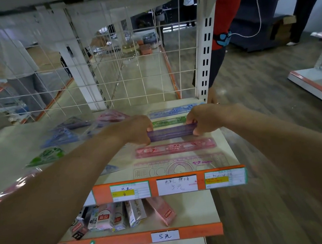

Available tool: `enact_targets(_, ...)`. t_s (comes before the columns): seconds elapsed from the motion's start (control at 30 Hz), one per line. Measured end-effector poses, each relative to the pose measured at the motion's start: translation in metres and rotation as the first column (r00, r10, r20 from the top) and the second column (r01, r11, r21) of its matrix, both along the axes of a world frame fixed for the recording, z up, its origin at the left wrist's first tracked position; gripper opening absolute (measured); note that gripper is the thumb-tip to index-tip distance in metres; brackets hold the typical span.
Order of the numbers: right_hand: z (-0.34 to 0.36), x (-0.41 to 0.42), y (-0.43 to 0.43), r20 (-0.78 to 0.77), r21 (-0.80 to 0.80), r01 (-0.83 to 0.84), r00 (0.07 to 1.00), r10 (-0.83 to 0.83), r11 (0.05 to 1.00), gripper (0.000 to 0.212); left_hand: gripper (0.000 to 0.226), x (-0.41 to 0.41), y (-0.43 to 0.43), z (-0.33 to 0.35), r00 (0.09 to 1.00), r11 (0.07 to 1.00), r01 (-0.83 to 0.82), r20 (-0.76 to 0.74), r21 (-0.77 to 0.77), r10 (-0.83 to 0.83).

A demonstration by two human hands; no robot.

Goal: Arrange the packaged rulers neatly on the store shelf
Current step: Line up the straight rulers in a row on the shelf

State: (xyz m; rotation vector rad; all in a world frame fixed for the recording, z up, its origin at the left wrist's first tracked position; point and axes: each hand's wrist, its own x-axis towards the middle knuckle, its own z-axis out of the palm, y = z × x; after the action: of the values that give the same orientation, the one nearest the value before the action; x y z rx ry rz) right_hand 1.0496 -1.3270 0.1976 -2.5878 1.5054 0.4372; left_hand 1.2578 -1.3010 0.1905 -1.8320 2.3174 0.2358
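Forearms (pixel 54 192) stretched over shelf (pixel 102 193) edge. Left hand (pixel 137 130), right hand (pixel 203 119) pinched ends of purple ruler (pixel 172 132), right side of shelf, between green ruler (pixel 169 121) and pink ruler (pixel 175 147). Blue ruler (pixel 175 110) behind. Row about done; jumbled packs (pixel 58 136) at left likely unsorted.

Both arms stretch forward, left hand (pixel 137 129) and right hand (pixel 205 118) seemingly pinching the purple ruler (pixel 171 132).

Shelf (pixel 6 150) front open above the orange price rail (pixel 102 193); wire grid (pixel 131 73) blocks the rear, slotted upright post (pixel 206 57) the right corner
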Motion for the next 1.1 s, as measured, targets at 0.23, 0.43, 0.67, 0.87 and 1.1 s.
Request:
enact_targets(0.23,0.02,-0.016,0.013,0.165,-0.056,-0.031,0.986,0.039,0.998,0.045,0.04,0.018,0.023,0.026,0.999,0.999,-0.001,-0.035,-0.035,0.0)
enact_targets(0.43,0.017,-0.017,0.04,0.051,-0.029,-0.104,0.993,0.106,0.994,0.034,0.04,0.008,0.051,0.018,0.997,0.999,0.012,0.072,0.05,-0.016)
enact_targets(0.67,0.005,-0.015,0.045,0.007,-0.039,-0.083,0.997,0.083,0.996,0.023,0.038,-0.001,0.054,0.012,0.986,1.0,0.013,0.166,0.026,-0.017)
enact_targets(0.87,-0.002,-0.016,0.042,0.01,-0.068,-0.098,0.995,0.099,0.993,0.021,0.035,-0.005,0.055,0.005,0.987,1.0,-0.014,0.159,-0.011,0.016)
enact_targets(1.1,-0.003,-0.019,0.039,0.012,-0.071,-0.101,0.995,0.102,0.992,0.022,0.033,-0.011,0.056,0.006,0.99,1.0,-0.016,0.137,0.001,0.016)
